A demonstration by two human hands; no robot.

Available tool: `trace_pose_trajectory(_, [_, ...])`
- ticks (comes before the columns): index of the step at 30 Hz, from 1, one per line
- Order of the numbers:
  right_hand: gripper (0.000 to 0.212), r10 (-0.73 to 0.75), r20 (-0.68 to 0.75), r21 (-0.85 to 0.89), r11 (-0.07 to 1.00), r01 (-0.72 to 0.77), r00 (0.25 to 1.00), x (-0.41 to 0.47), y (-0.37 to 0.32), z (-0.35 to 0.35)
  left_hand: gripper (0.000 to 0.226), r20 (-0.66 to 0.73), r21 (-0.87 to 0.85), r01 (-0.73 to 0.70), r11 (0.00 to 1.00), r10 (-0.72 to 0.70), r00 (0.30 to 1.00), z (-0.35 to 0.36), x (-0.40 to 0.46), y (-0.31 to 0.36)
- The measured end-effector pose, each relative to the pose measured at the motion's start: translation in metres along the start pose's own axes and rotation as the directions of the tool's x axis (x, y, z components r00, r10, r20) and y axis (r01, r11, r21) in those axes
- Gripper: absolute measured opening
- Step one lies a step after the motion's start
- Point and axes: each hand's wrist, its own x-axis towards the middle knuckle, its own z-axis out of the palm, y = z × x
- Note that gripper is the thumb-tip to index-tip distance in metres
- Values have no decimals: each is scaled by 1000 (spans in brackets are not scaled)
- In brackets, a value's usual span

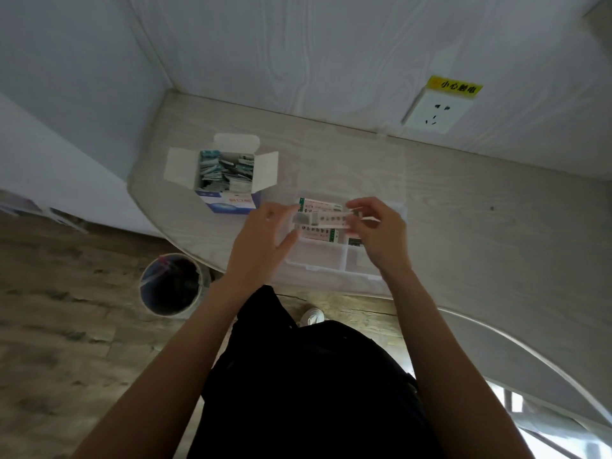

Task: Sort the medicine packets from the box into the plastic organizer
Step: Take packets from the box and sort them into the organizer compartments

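An open white and blue cardboard box (228, 200) stands on the table at the left, full of several small teal and white medicine packets (225, 172). A clear plastic organizer (318, 260) sits near the table's front edge, with a few white packets lying in its back compartments. Over it, both hands hold one blurred strip packet (326, 218). My left hand (261, 240) pinches its left end between thumb and fingers. My right hand (377, 233) pinches its right end.
A round bin with a dark liner (170, 284) stands on the wooden floor left of my legs. A wall socket with a yellow label (433, 111) is on the back panel. The table's curved front edge (185, 256) runs just under the organizer.
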Motion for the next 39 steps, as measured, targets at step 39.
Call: trace_pose_trajectory(39, [12,-415,202,-558,695,453,887,-3,-18,29,28,-65,161,-189,969,201,977,-30,-10,-6])
